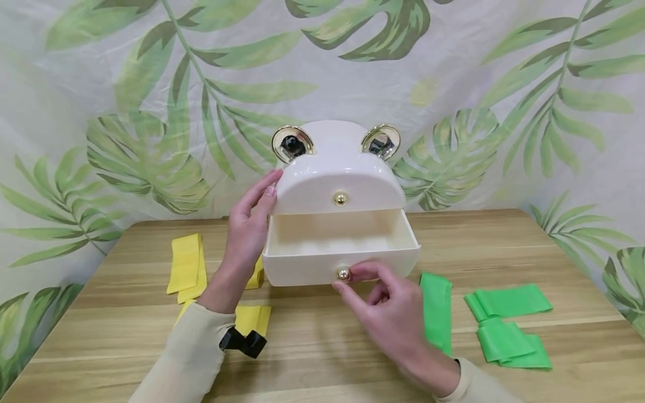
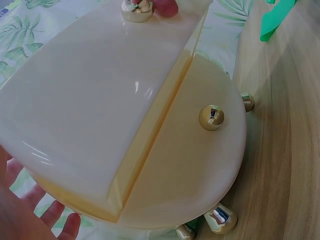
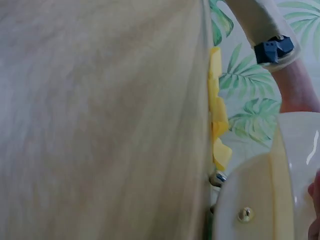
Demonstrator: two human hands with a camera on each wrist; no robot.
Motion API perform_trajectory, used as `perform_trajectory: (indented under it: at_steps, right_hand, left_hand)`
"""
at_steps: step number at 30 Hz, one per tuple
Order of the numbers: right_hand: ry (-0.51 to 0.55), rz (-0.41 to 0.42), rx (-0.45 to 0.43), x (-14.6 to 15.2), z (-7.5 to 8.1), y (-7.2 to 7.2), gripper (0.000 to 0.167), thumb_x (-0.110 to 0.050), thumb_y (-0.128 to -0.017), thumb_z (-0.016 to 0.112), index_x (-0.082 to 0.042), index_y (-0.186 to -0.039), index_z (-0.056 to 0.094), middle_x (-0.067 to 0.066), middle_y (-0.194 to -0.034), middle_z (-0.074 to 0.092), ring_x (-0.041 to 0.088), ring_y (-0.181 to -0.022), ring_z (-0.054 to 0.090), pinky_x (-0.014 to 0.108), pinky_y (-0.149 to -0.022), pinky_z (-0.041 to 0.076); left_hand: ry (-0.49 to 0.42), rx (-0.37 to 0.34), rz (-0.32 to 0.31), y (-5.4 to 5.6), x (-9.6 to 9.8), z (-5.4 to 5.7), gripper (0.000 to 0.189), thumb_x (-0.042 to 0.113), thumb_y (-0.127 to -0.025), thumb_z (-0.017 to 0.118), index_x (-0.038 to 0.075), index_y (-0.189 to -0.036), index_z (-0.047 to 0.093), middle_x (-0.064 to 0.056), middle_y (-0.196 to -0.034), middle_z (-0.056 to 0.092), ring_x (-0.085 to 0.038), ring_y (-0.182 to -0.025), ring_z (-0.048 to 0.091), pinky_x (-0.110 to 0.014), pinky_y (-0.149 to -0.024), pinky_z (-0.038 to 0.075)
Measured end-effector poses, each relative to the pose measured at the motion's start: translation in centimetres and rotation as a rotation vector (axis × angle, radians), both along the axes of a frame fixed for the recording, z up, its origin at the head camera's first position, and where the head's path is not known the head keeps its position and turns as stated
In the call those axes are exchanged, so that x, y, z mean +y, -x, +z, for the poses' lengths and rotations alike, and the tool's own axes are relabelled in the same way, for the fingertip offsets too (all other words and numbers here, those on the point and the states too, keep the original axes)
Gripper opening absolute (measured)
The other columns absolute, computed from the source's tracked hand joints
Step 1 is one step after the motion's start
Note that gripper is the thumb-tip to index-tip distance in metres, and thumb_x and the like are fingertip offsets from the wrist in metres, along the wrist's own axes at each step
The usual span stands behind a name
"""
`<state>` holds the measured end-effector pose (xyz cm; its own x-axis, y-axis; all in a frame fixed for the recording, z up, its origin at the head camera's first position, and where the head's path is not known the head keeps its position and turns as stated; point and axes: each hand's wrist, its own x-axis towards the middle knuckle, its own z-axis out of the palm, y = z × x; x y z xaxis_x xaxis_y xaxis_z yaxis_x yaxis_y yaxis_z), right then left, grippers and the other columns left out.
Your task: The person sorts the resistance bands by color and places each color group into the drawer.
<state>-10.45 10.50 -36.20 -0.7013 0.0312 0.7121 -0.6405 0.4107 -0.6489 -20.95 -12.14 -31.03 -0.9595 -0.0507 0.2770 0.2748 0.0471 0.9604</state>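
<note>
A white frog-shaped drawer box (image 1: pixel 337 143) with gold-rimmed eyes stands near the back of the table. Its lower drawer (image 1: pixel 302 270) is pulled out, and its visible inside holds nothing. The upper drawer front, with a gold knob (image 1: pixel 340 198), sits flush in the box. Thumb and index finger of my right hand (image 1: pixel 395 310) pinch the lower drawer's gold knob (image 1: pixel 343 273). Against the box's left side rests my left hand (image 1: pixel 247 224), its fingers extended. In the left wrist view, the fingers (image 2: pixel 52 214) of that hand spread along the side of the box.
Yellow strips (image 1: pixel 185 266) lie on the wooden table (image 1: pixel 312 358) left of the box, partly behind my left forearm. On the right are several green strips (image 1: pixel 509 300), one beside my right hand. A leaf-patterned cloth (image 1: pixel 242 50) hangs behind the table. A black device (image 1: pixel 244 342) sits at my left cuff.
</note>
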Motion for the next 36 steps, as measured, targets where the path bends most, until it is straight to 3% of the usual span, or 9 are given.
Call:
perform_trajectory:
  at_steps: [5, 11, 14, 17, 24, 32, 36]
  right_hand:
    - [0.014, 0.023, 0.074, 1.9, 1.5, -0.1, 0.018, 0.002, -0.081, 0.086, -0.006, -0.095, 0.077, 0.007, -0.081, 0.078, -0.001, -0.047, 0.049, 0.013, -0.044, 0.04]
    - [0.238, 0.01, 0.141, 5.4, 3.5, 0.3, 0.01, 0.018, -0.084, 0.071, 0.009, -0.088, 0.073, -0.003, -0.076, 0.076, 0.003, -0.047, 0.052, 0.016, -0.043, 0.043]
    - [0.379, 0.015, 0.085, 7.6, 4.1, 0.9, 0.003, 0.016, -0.089, 0.068, 0.015, -0.088, 0.07, -0.002, -0.078, 0.079, 0.005, -0.045, 0.054, 0.016, -0.041, 0.042]
    - [0.448, -0.013, -0.031, 9.7, 4.5, 1.7, 0.004, 0.012, -0.093, 0.069, 0.013, -0.09, 0.07, 0.002, -0.078, 0.079, 0.009, -0.043, 0.054, 0.017, -0.041, 0.041]
    - [0.341, -0.062, -0.313, 14.1, 3.8, 3.5, 0.006, 0.003, -0.094, 0.075, 0.002, -0.1, 0.078, -0.004, -0.083, 0.08, 0.011, -0.052, 0.06, 0.02, -0.044, 0.039]
    - [0.142, -0.139, -0.521, 17.1, 1.8, 4.7, 0.011, -0.016, -0.096, 0.08, -0.018, -0.107, 0.081, -0.019, -0.086, 0.077, 0.005, -0.064, 0.067, 0.018, -0.054, 0.047]
    - [0.02, -0.145, -0.652, 18.1, 1.2, 5.2, 0.017, -0.027, -0.098, 0.079, -0.021, -0.113, 0.08, -0.024, -0.088, 0.074, 0.004, -0.075, 0.07, 0.022, -0.064, 0.053]
  left_hand:
    - [0.001, -0.001, -0.001, -0.1, -0.2, 0.0, 0.038, 0.035, -0.112, 0.052, 0.032, -0.148, 0.063, 0.019, -0.162, 0.05, -0.003, -0.152, 0.041, -0.039, -0.128, 0.036]
    - [-0.002, -0.008, -0.004, -0.2, -0.2, -0.1, 0.038, 0.035, -0.113, 0.052, 0.033, -0.149, 0.063, 0.02, -0.163, 0.049, -0.003, -0.152, 0.04, -0.04, -0.126, 0.039]
    - [0.001, -0.009, -0.004, -0.3, -0.3, -0.1, 0.038, 0.035, -0.113, 0.052, 0.033, -0.149, 0.063, 0.02, -0.162, 0.049, -0.003, -0.152, 0.04, -0.04, -0.126, 0.039]
    - [0.003, -0.008, -0.002, -0.3, -0.2, -0.1, 0.038, 0.035, -0.112, 0.052, 0.032, -0.149, 0.063, 0.02, -0.162, 0.049, -0.003, -0.152, 0.041, -0.039, -0.127, 0.038]
    - [0.0, 0.001, -0.001, -0.1, -0.1, -0.1, 0.037, 0.032, -0.113, 0.052, 0.032, -0.148, 0.063, 0.019, -0.163, 0.049, -0.003, -0.153, 0.04, -0.037, -0.129, 0.034]
    - [0.004, 0.01, 0.0, 0.1, 0.0, -0.1, 0.037, 0.031, -0.113, 0.052, 0.032, -0.148, 0.064, 0.018, -0.163, 0.049, -0.003, -0.153, 0.039, -0.036, -0.13, 0.032]
    - [-0.002, 0.004, -0.003, 0.0, 0.0, -0.1, 0.037, 0.032, -0.113, 0.051, 0.033, -0.148, 0.063, 0.018, -0.163, 0.049, -0.003, -0.152, 0.042, -0.038, -0.128, 0.037]
